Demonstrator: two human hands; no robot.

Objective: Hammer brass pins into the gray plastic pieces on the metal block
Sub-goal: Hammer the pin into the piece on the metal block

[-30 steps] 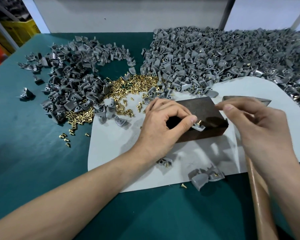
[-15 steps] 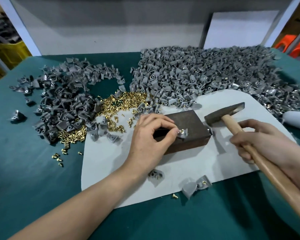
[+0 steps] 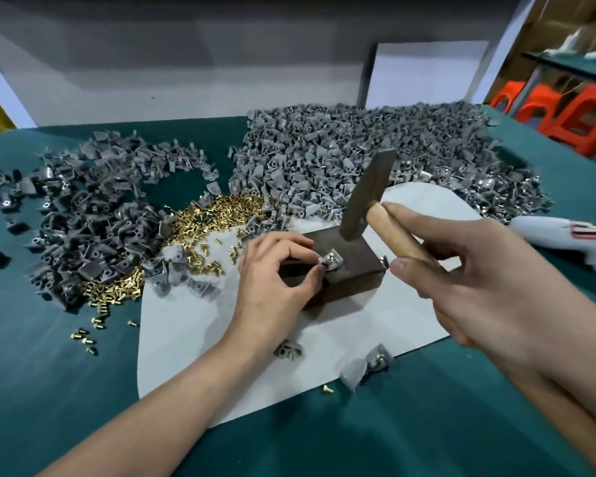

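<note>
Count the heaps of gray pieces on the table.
2. A smaller heap lies far left, a bigger heap far right, brass pins between them. Strays lie around, and the hammer hides part of the bigger one.

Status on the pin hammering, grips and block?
Left grip pinches gray piece with brass pin on metal block. Right grip holds hammer, head raised above block. Left fingertips close to strike spot.
</note>
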